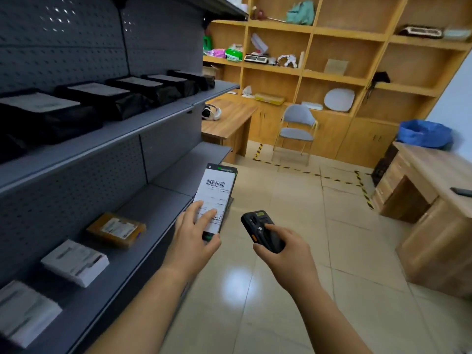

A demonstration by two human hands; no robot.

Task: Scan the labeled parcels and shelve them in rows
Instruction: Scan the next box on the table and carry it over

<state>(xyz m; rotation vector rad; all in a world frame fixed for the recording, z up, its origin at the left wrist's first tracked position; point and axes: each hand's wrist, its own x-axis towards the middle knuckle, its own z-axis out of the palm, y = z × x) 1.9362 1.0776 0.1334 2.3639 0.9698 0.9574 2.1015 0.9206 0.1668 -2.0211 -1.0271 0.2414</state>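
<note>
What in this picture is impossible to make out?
Head view only.
Fine print on the held parcel: too small, partly under the left hand.
The scanner screen: tiny; the right hand wraps its lower body.
Labels on the black parcels: blurred.
Nearest white parcel: cut off by the left edge.

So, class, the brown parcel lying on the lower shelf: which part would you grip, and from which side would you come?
Probably the front edge, coming from the aisle. The brown parcel lies flat, label up, with the pegboard behind it and a white parcel beside it, so the aisle side is freest; thumb on top, fingers under.
</note>
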